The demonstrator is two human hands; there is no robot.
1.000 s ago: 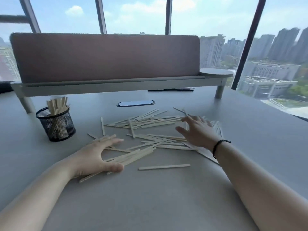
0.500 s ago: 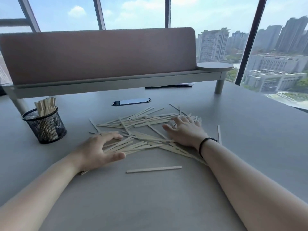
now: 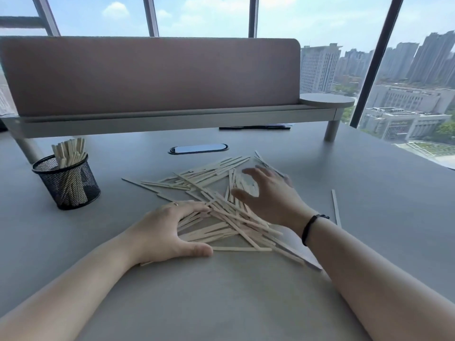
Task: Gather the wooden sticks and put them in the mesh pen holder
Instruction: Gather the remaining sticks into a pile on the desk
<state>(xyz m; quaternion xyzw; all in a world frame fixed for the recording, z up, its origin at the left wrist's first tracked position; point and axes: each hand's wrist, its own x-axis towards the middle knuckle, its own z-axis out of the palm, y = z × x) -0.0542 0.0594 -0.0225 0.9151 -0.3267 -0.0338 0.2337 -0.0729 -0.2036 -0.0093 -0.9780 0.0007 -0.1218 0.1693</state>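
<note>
1. At far left on the table stands the holder, upright, with some sticks already inside it.
2. Right of it, my left hand lies flat on the table, fingers straight and spread wide, touching the left edge of the sticks and holding nothing.
3. Over the pile's right side my right hand is spread, fingers blurred, gripping nothing.
4. Further right, one stick lies alone, well apart from the pile.
</note>
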